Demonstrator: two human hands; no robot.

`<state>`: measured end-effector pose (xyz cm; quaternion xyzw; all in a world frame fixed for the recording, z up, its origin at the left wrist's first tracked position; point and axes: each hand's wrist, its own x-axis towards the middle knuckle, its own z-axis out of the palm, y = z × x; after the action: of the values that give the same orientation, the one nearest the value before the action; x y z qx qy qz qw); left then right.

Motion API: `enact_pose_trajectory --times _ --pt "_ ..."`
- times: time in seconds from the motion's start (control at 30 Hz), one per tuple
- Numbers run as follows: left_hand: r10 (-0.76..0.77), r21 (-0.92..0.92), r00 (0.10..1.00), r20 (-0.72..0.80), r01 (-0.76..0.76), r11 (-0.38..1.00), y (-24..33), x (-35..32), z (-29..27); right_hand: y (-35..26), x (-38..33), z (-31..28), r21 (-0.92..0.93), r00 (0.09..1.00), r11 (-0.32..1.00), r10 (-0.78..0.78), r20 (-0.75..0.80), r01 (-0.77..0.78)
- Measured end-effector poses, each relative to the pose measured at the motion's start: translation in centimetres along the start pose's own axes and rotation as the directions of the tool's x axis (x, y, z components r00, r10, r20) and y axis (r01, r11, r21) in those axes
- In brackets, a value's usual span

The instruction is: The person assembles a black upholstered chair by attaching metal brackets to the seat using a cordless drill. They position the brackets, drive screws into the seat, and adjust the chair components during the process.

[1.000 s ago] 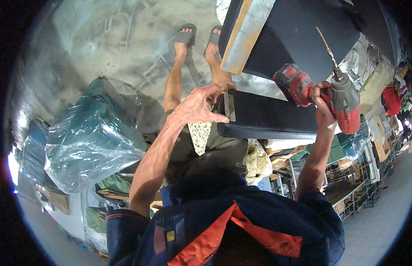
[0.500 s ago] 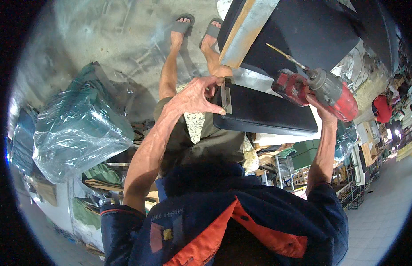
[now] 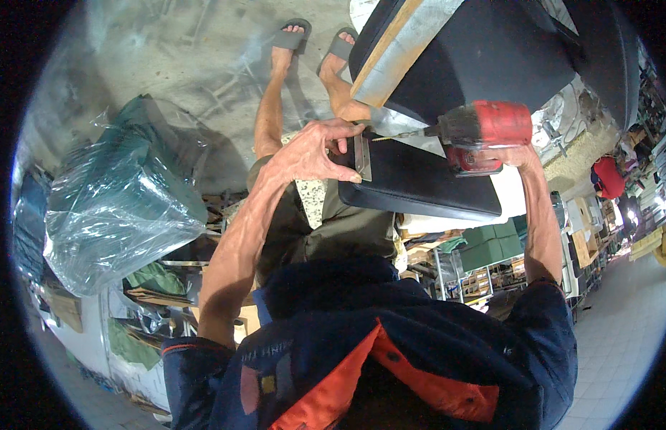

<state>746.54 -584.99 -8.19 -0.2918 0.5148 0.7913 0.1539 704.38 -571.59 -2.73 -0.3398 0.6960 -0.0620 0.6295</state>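
Here's the red-and-black drill [image 3: 497, 127], level, its slim bit [image 3: 399, 135] pointing left, tip right by the metal plate [image 3: 364, 159] at the black padded cushion's [image 3: 427, 172] left end.

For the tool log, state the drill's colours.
The drill is red and dark grey; see head view.

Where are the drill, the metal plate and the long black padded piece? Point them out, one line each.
Drill [image 3: 489, 127]: head view, on its red housing.
Metal plate [image 3: 364, 161]: head view, near the middle of its length.
Long black padded piece [image 3: 426, 172]: head view, on its broad face.
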Motion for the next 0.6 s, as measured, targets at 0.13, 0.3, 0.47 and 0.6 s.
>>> enact_pose_trajectory --times 0.13,0.3,0.47,0.6 --pt "-0.020 -0.060 1.000 -0.009 0.020 0.998 -0.1 -0.2 -0.1 -2.0 2.3 -0.2 -0.106 0.953 0.979 0.193 0.235 -0.172" --pt "-0.008 0.033 1.000 0.024 0.007 0.999 0.5 -0.1 -0.6 -5.9 4.4 -0.6 -0.211 0.854 0.935 0.348 0.387 -0.285" --pt "0.001 -0.104 1.000 0.011 0.000 0.995 0.9 0.0 -0.6 -8.3 5.6 -0.4 -0.282 0.840 0.926 0.352 0.413 -0.249" --pt "-0.003 0.022 1.000 0.021 0.002 1.000 1.2 0.2 -0.7 -8.4 6.4 0.2 -0.273 0.852 0.946 0.285 0.439 -0.175"
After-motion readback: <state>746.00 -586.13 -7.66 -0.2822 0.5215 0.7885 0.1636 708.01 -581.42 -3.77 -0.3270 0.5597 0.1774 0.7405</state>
